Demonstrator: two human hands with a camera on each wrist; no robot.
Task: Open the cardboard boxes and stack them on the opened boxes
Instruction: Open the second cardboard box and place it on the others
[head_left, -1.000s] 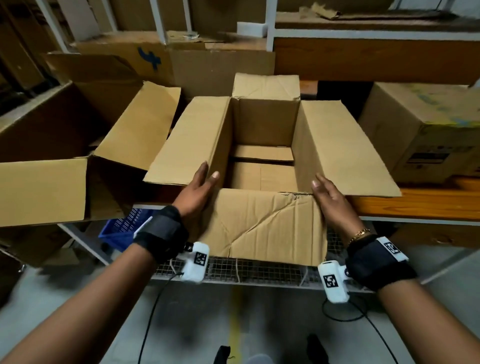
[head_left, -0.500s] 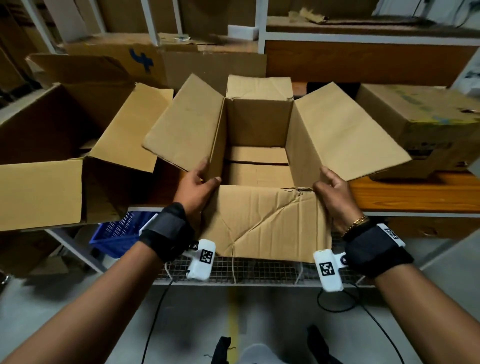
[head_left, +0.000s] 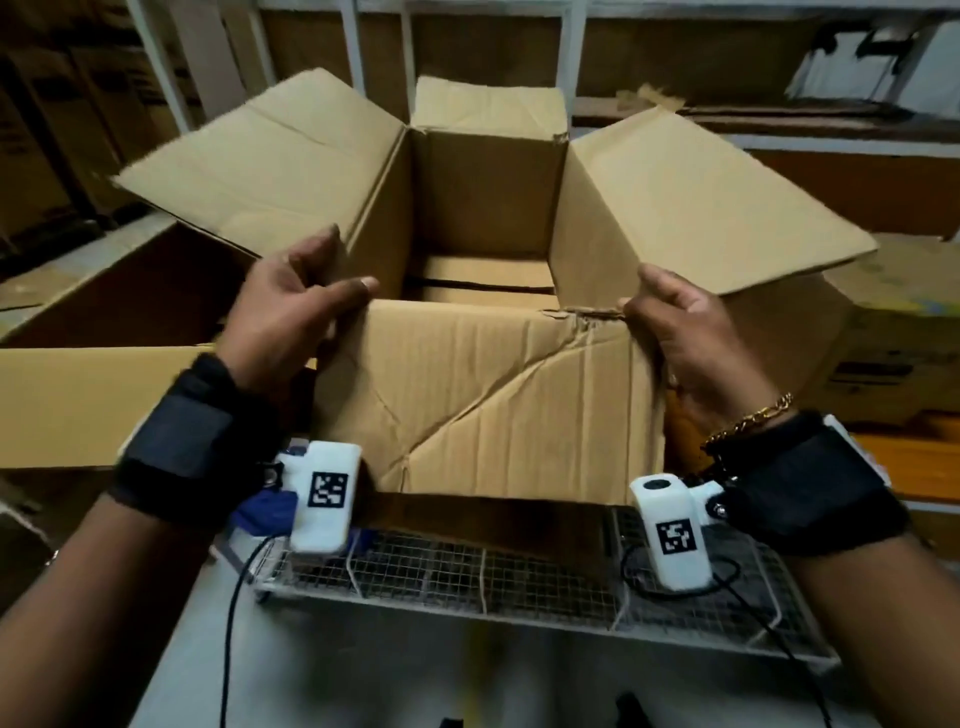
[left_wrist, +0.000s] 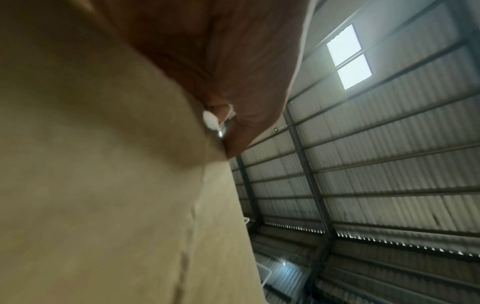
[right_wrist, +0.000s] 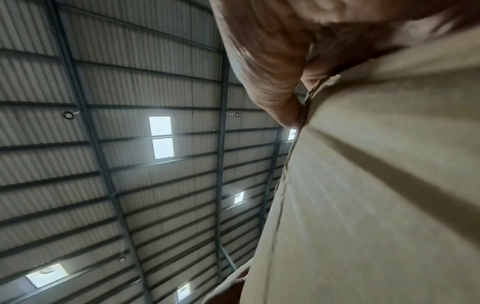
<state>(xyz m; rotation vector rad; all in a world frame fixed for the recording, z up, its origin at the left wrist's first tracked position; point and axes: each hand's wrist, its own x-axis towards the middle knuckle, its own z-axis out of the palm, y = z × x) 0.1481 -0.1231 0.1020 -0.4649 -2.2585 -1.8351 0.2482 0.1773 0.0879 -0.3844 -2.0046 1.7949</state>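
The cardboard box (head_left: 483, 395) stands open between the two hands, its near wall creased and its base at the front edge of the wire-mesh shelf (head_left: 519, 587). The left hand (head_left: 283, 322) grasps the near left corner: thumb across the top edge, fingers (head_left: 317, 249) curled behind the left flap (head_left: 270, 161). The right hand (head_left: 691, 332) grasps the near right corner, where the cardboard edge just beside its thumb is torn and frayed; its fingers are hidden behind the wall, so how far they wrap cannot be told. The right flap (head_left: 696, 208) slopes up and away from that hand.

The likely trouble sits at that torn corner. A lift from here loads weakened board, and the tear could run further down the wall, letting the grip slip. The creased near wall may also buckle inward if the hands squeeze towards each other. The raised flaps could catch the other open box (head_left: 78, 400), just outside the left hand, when this one is carried over to be stacked.
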